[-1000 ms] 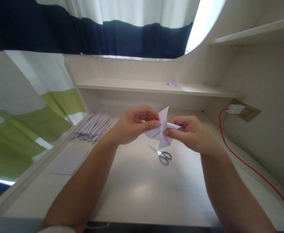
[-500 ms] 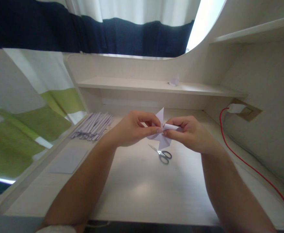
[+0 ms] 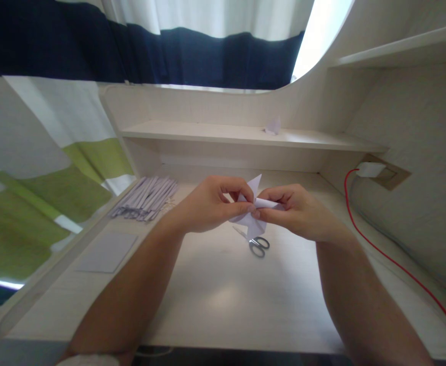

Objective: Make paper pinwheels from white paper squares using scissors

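Between my hands is a white folded paper pinwheel (image 3: pixel 256 227), its pointed blades sticking out up, down and to the sides. My left hand (image 3: pixel 217 203) pinches it near the centre with thumb and forefinger. On the other side, my right hand (image 3: pixel 293 209) is closed on a rolled blade, its thumb close to the left thumb at the middle. The fingers hide the pinwheel's centre. Just below, a pair of scissors (image 3: pixel 257 246) with dark handles lies on the desk, its blades pointing up and left.
A pile of thin paper strips or rolled sticks (image 3: pixel 146 198) lies at the desk's back left. Nearer is a stack of square white paper (image 3: pixel 107 251). A small piece of paper (image 3: pixel 272 126) rests on the shelf (image 3: pixel 207 133). A red cable (image 3: pixel 383 249) runs down the right side from a plug (image 3: pixel 370 170).
The pinwheel has tilted slightly, its upper tip leaning further right and its lower blade shifting a little left and down. Both hands keep their pinch and have barely moved.
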A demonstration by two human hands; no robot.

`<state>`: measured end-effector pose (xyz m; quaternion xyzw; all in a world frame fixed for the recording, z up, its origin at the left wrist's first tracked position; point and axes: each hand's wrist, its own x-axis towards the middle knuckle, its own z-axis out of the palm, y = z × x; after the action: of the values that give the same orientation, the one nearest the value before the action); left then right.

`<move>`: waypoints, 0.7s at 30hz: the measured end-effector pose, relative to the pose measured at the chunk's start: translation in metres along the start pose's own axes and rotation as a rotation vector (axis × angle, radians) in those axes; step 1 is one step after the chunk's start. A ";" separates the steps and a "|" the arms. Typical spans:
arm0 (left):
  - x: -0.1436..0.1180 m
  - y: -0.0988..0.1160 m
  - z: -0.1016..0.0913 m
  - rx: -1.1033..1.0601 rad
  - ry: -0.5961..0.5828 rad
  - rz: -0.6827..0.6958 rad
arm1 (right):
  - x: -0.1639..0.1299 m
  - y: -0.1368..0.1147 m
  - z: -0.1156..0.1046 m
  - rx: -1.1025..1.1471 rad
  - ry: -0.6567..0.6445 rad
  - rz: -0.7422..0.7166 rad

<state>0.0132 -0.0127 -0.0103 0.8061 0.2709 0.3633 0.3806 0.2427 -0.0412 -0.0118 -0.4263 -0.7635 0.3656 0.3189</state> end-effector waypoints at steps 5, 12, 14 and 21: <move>0.000 -0.001 0.001 -0.002 0.016 0.016 | 0.000 0.002 -0.001 0.039 -0.031 -0.002; 0.000 -0.001 0.001 0.028 0.041 0.041 | 0.000 -0.002 0.000 0.061 -0.004 -0.005; 0.000 0.000 0.002 0.062 0.057 0.051 | 0.000 -0.002 0.001 0.071 0.001 0.002; -0.001 -0.002 0.003 0.141 0.084 0.062 | 0.000 -0.001 0.002 0.063 0.029 0.022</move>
<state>0.0149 -0.0131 -0.0134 0.8229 0.2865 0.3883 0.3000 0.2405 -0.0418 -0.0125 -0.4297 -0.7420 0.3867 0.3394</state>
